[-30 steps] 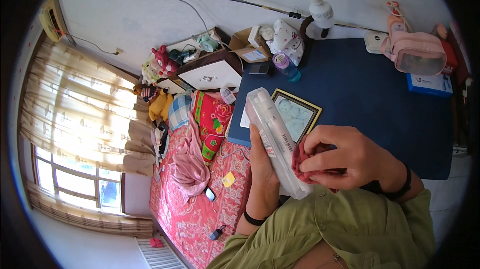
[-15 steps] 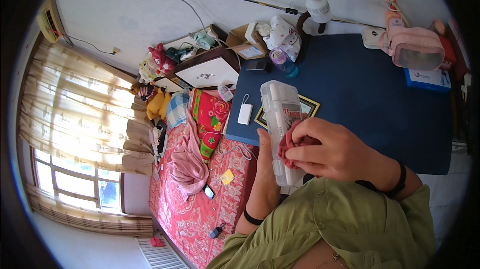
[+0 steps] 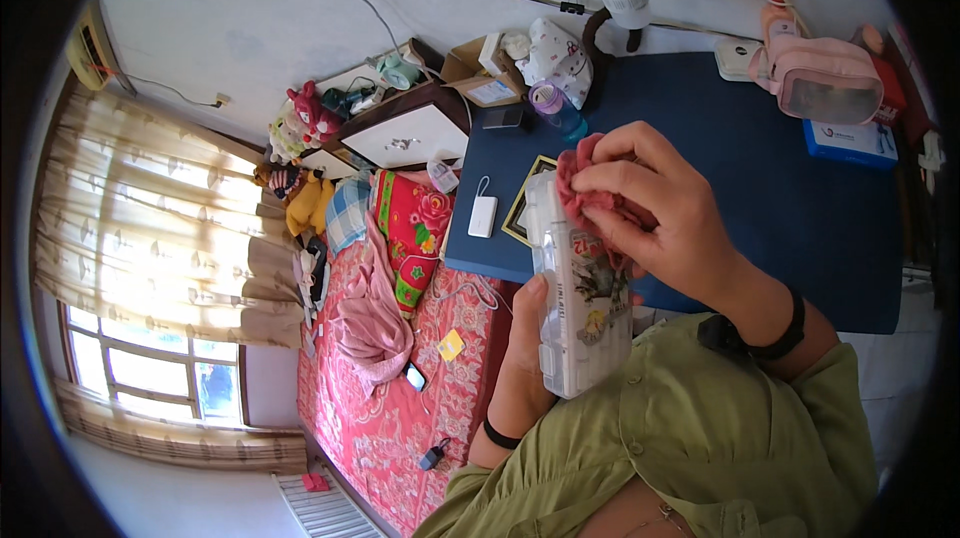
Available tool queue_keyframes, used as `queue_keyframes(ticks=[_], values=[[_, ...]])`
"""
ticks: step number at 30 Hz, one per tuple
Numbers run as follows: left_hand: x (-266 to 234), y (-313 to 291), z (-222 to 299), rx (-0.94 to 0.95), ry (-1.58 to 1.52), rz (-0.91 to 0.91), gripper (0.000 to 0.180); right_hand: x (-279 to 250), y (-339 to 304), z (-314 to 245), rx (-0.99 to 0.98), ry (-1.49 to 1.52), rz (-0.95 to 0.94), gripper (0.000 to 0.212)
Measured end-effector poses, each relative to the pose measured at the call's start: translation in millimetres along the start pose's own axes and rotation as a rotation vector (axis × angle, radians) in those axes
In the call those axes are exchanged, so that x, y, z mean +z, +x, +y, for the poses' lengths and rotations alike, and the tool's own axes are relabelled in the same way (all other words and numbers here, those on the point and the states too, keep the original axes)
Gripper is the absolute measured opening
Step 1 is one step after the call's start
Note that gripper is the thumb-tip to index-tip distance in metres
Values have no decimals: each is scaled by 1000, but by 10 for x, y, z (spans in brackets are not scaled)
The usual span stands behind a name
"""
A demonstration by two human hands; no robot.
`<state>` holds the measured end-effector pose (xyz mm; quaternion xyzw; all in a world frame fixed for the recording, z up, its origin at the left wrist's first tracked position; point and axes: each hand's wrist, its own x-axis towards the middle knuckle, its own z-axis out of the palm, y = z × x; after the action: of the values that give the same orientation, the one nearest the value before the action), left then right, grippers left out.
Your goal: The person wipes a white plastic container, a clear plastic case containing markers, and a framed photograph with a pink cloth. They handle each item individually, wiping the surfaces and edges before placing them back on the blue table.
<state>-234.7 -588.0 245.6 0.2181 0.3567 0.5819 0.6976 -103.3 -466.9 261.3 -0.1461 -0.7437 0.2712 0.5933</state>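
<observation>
A clear plastic case [image 3: 560, 308] with a printed label is held upright in front of my body by my left hand [image 3: 528, 323]. The left thumb lies along the case's left side, and the other fingers are hidden behind it. My right hand [image 3: 660, 198] pinches a crumpled dusty-red cloth [image 3: 578, 183] and presses it against the top end of the case. Behind the case, a gold-and-black frame [image 3: 520, 210] lies on the dark blue table [image 3: 770, 228], partly covered from view.
On the table are a white power bank [image 3: 482, 217], a black phone-like object [image 3: 503, 118], a blue-purple bottle [image 3: 557, 110], a pink bag [image 3: 825, 78] and a blue-white box [image 3: 850, 143]. A bed with a red floral cover [image 3: 370, 438] stands at the left.
My right hand has slid the cloth from the lower part of the case up to its top end. More of the label shows, and the case sits slightly lower.
</observation>
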Motion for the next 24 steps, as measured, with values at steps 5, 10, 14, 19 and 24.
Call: queue_keyframes(ticks=[5, 10, 14, 19, 24], values=[[-16, 120, 65, 214, 62, 154, 80, 59, -110, -64, -87, 59, -190, 22], [-75, 212, 127, 271, -133, -51, 82, 123, -219, -151, -196, 262, -395, 23], [-42, 253, 160, 289, -184, -116, 86, 105, -254, -193, -263, 291, -502, 11], [-40, 261, 98, 348, -114, -122, 86, 75, -211, -159, -158, 268, -444, 16], [-77, 181, 36, 297, -3, -31, 85, 9, -60, 0, -119, 31, -184, 24]])
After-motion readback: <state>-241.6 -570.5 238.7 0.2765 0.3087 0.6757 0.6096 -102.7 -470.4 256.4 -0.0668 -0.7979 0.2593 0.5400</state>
